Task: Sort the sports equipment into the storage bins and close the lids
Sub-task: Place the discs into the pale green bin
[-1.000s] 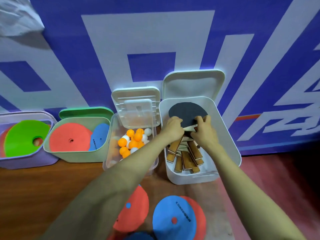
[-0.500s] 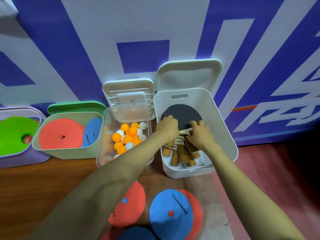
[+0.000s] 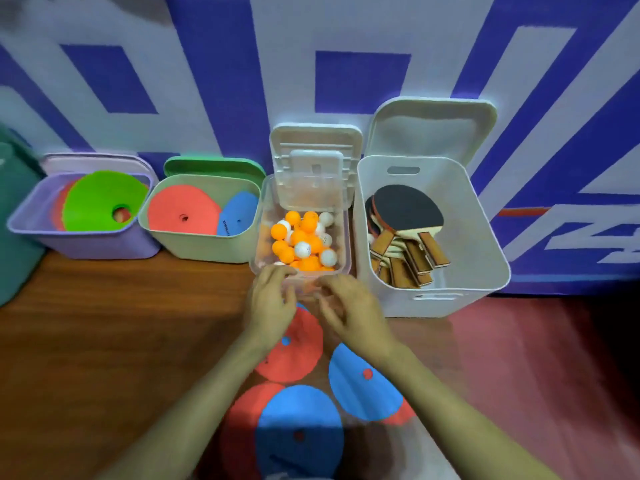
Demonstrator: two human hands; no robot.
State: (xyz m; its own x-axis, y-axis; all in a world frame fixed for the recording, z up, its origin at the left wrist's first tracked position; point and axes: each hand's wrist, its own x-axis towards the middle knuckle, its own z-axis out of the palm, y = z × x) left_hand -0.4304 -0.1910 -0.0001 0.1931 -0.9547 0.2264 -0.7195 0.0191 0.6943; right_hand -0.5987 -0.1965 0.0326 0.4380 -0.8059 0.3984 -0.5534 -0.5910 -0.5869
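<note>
Head view, the only one. The left hand (image 3: 272,299) and right hand (image 3: 349,306) hang side by side just in front of the clear bin (image 3: 263,216), fingers loosely curled and grasping nothing we can see. The frame is blurred, so we cannot tell if the left fingertips touch the bin's near rim.

The balls (image 3: 301,242) sit in the clear bin and the paddles (image 3: 405,209) in the white bin (image 3: 485,244). More discs are in the green bin (image 3: 201,247) and the purple bin (image 3: 86,245). All four lids stand up.

A red disc (image 3: 294,355) and blue disc (image 3: 360,386) lie loose on the wooden surface (image 3: 104,341) under the hands, and a second blue disc (image 3: 301,427) lies nearer us.

We judge paddles and balls done and discs pending. The next move calls for pinching a flat disc off the surface and carrying it left, then the lids.
</note>
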